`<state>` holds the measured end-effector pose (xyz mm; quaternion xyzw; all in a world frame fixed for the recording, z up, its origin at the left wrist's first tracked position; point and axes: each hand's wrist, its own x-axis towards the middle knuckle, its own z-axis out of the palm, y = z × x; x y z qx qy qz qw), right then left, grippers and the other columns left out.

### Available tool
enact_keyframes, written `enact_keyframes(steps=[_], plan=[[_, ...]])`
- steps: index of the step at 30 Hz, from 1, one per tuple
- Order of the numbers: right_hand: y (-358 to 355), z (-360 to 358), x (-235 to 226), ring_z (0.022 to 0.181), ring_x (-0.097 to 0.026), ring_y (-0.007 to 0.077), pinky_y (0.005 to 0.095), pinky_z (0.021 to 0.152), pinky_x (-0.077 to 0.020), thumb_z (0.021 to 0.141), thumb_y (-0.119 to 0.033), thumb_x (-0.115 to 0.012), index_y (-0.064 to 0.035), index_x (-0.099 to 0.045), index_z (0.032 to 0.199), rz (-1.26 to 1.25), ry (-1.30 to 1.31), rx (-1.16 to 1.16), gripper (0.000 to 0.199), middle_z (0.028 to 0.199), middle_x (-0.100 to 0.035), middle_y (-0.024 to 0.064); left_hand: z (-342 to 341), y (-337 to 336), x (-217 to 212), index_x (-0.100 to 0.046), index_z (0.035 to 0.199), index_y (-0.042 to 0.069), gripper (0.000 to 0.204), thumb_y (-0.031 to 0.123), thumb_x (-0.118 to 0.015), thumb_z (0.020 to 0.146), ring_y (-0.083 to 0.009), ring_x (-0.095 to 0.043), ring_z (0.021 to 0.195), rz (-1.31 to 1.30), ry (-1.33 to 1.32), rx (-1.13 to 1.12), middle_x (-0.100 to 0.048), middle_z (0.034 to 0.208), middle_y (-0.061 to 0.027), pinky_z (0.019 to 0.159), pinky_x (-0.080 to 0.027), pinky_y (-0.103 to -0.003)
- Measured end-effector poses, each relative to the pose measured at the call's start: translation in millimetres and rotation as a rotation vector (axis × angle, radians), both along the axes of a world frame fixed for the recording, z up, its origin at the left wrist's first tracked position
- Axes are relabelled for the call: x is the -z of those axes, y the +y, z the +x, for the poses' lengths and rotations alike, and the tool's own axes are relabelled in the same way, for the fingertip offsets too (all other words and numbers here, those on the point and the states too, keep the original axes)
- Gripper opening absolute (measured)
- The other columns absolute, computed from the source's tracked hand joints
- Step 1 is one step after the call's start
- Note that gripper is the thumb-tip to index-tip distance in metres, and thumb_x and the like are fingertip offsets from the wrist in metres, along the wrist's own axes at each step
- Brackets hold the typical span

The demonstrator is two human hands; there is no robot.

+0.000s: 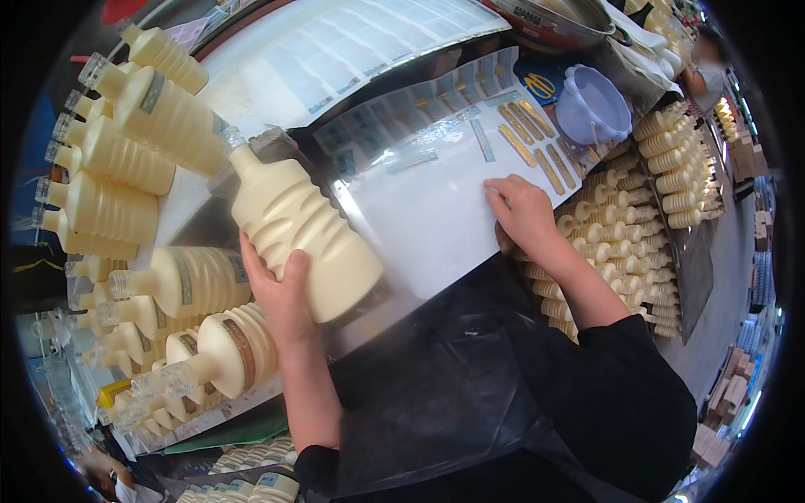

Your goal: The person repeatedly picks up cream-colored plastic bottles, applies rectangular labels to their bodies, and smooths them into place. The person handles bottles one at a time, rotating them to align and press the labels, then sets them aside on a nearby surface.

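Observation:
A cream bottle (pixel 298 222) with wavy grooves and a clear threaded neck lies tilted at the left of the work surface, its neck toward the far left. My left hand (pixel 281 293) is wrapped round its near side, thumb on top. Over the white backing sheet (pixel 428 214) my right hand (pixel 524 214) is closed, thumb and index finger pinched together. What may be between those fingertips is too small to make out. Beyond the right hand, gold decal strips (pixel 524 126) lie on the sheet, and a narrow blue strip (pixel 482 140) is beside them.
Several labelled cream bottles (pixel 126 155) stand close on the left. A lavender bucket (pixel 591 105) and yellow-handled scissors (pixel 539 85) sit at the far right, near a metal basin (pixel 553 18). Stacked bottles (pixel 616 243) fill the right side. A label sheet (pixel 335 50) lies at the back.

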<state>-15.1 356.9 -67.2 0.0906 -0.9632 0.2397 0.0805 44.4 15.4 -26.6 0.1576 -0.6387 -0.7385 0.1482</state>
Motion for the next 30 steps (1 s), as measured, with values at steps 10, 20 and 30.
enact_keyframes(steps=[10, 20, 30], plan=[[11.2, -33.9, 3.5, 0.083, -0.069, 0.0388, 0.0473, 0.076, -0.0555, 0.093, -0.016, -0.06, -0.0064, -0.071, 0.121, 0.255, -0.026, 0.068, 0.032, 0.093, -0.07, 0.0174, -3.1, -1.5, -1.4, -0.024, 0.161, -0.001, 0.093, 0.016, -0.076, 0.086, -0.0281, -0.051, 0.134, 0.008, 0.002, 0.037, -0.047, 0.149, -0.0194, 0.114, -0.04, -0.039], [-21.7, -11.5, -9.7, 0.09, -0.07, 0.0433, 0.0506, 0.083, -0.0557, 0.09, -0.012, -0.053, -0.0086, -0.069, 0.126, 0.018, -0.241, -0.25, 0.04, 0.093, -0.073, 0.0233, -1.0, -8.3, 11.6, -0.02, 0.161, -0.002, 0.098, 0.022, -0.078, 0.086, -0.0293, -0.05, 0.135, 0.027, 0.039, 0.047, -0.046, 0.15, -0.0215, 0.115, -0.039, -0.04], [6.7, -3.2, -22.2, 0.087, -0.07, 0.0366, 0.0439, 0.075, -0.056, 0.06, -0.001, -0.082, -0.0002, -0.04, 0.153, 0.573, -0.345, -0.253, 0.102, 0.097, -0.068, 0.0182, -2.8, -9.5, 10.2, -0.025, 0.161, 0.0, 0.094, 0.02, -0.078, 0.085, -0.0284, -0.052, 0.133, 0.053, 0.036, 0.065, -0.049, 0.147, -0.019, 0.113, -0.041, -0.04]])
